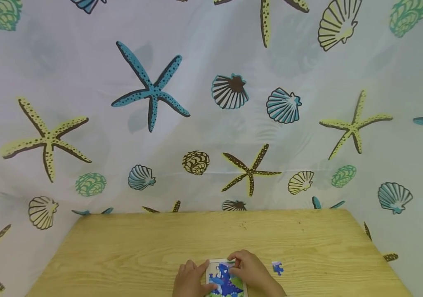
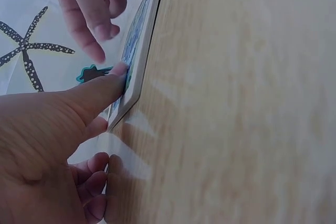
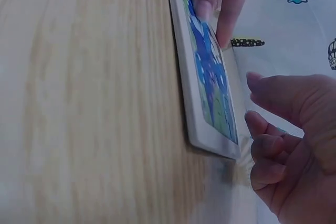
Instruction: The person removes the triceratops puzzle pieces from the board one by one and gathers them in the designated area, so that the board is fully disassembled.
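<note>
A small jigsaw puzzle in a white-rimmed tray lies on the table, its picture mostly blue with green parts. My left hand holds the tray at its left side, thumb on the picture and forefinger along the edge by the far corner. In the left wrist view, the other fingers of that left hand are curled beside the tray. Over the tray's far right part is my right hand. The right wrist view shows this right hand with thumb and forefinger apart, nothing visible between them.
One loose blue and purple puzzle piece lies to the right of my right hand. The wooden table ends at a pale cloth printed with starfish and shells, which rises behind it and on both sides.
</note>
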Motion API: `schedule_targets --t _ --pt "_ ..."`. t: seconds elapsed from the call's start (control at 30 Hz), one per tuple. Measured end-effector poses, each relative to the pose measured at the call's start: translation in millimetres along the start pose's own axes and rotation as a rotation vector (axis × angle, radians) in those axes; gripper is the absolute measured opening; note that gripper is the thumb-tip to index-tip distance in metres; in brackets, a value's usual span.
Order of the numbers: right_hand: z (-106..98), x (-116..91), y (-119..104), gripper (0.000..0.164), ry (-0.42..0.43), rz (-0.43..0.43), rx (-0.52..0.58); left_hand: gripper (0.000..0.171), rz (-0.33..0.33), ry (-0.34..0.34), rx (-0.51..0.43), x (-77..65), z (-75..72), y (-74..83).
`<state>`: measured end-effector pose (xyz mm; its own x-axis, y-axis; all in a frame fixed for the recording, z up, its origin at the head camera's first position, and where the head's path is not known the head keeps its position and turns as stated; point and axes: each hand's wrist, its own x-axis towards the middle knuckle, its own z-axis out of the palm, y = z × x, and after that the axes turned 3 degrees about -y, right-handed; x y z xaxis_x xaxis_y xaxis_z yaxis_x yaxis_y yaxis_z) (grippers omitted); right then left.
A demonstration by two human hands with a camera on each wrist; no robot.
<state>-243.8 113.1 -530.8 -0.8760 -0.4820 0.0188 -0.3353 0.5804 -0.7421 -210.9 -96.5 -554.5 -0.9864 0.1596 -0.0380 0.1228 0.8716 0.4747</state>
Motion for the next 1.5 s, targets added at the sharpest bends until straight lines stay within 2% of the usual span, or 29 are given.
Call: schedule_targets --t 0.2,0.4,0.5,0.73,1.17,1.5 --pt "10.8 8.0 -6.4 0.018 -0.052 0.029 -0.070 0.073 0.006 0.002 0.008 -0.4 -2.0 1.2" --pt "14.3 14.7 -9.8 0.016 -0.076 0.000 -0.127 0.072 0.026 -0.017 -0.012 -2.1 -4.3 0.7" --pt "15.4 17.8 -10.0 0.017 -0.099 -0.010 -0.139 0.072 0.023 -0.028 -0.028 -3.3 -5.5 0.5" --pt "13.8 19.9 -13.9 0.017 -0.132 0.030 -0.144 0.071 0.023 -0.016 -0.026 -3.2 -6.8 2.7" --pt "16.8 15.5 -15.3 0.019 -0.088 0.047 -0.154 0.070 0.036 -0.002 -0.033 -3.1 -2.6 -0.1" --pt "19.1 14.1 -14.3 0.020 -0.071 0.049 -0.153 0.071 0.048 0.019 0.001 -1.9 0.4 -2.3"
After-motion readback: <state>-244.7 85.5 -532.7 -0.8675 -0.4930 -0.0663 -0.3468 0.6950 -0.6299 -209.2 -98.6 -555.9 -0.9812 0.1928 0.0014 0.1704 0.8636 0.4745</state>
